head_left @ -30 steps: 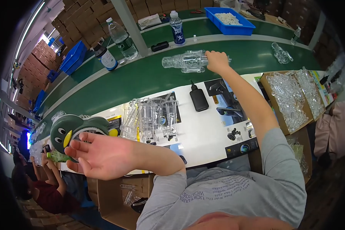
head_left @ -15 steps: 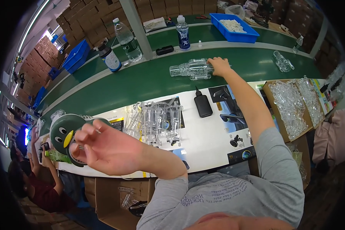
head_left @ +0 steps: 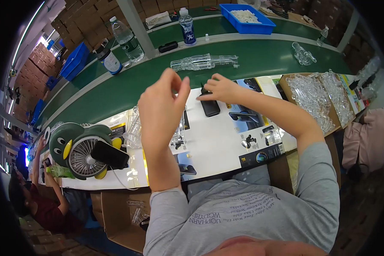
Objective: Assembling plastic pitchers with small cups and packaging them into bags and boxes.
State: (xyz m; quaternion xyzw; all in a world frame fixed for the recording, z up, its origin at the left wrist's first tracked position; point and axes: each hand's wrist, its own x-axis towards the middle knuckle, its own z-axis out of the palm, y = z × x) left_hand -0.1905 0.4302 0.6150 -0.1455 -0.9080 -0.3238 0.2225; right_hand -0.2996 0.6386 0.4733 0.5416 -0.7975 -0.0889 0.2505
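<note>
My left hand (head_left: 160, 106) is raised over the near side of the table, fingers curled toward the thumb. Whatever they may hold is hidden. To its right, my right hand (head_left: 223, 90) reaches over a black squeeze bottle (head_left: 211, 109) with a pointed nozzle. Its fingers are spread, not wrapped around the bottle. Beyond both hands, a clear plastic assembly (head_left: 200, 62) lies on the green surface (head_left: 251, 55), touched by neither. Several clear plastic parts (head_left: 133, 130) sit on the white sheet, partly hidden behind my left forearm.
A penguin-shaped fan (head_left: 79, 149) stands left with a phone (head_left: 110, 154) against it. Bottles (head_left: 128, 42) line the far edge. A carton of clear parts (head_left: 309, 100) sits right; another clear piece (head_left: 303, 54) lies beyond. At far left, a person in dark red (head_left: 49, 209) works.
My right hand has left the clear assembly and come nearer, to the black bottle. My left hand has swung from before the fan to the right and upward. The view has shifted slightly.
</note>
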